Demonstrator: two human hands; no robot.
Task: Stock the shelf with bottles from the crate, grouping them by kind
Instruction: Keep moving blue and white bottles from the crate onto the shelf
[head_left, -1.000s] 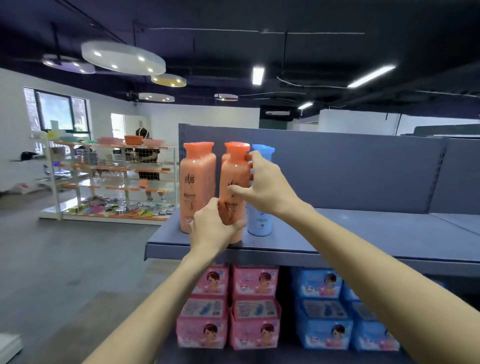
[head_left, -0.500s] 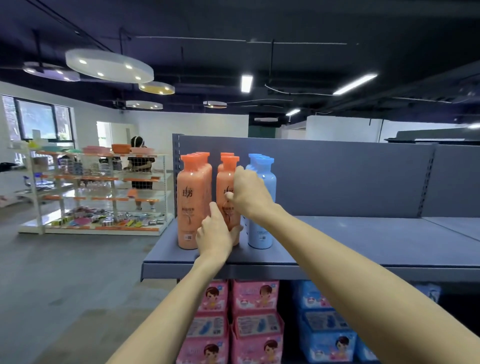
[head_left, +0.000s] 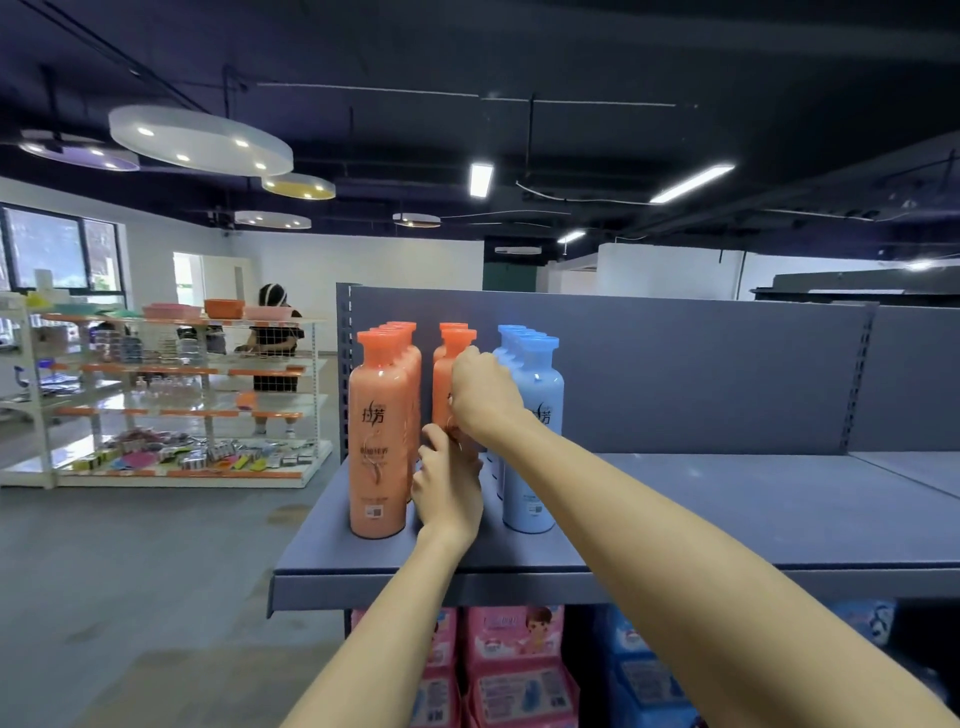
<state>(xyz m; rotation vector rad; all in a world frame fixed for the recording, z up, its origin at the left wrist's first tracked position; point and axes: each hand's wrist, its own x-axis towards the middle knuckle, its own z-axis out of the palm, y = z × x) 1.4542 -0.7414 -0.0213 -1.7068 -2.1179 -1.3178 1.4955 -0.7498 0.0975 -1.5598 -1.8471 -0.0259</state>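
Orange bottle (head_left: 448, 384) gripped by left hand (head_left: 448, 488), right hand (head_left: 483, 395), arms outstretched

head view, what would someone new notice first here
Both hands meet on an orange bottle in the middle row of the grey shelf: the right hand grips its upper body, the left hand its lower part. A row of orange bottles stands to its left and a row of blue bottles to its right.
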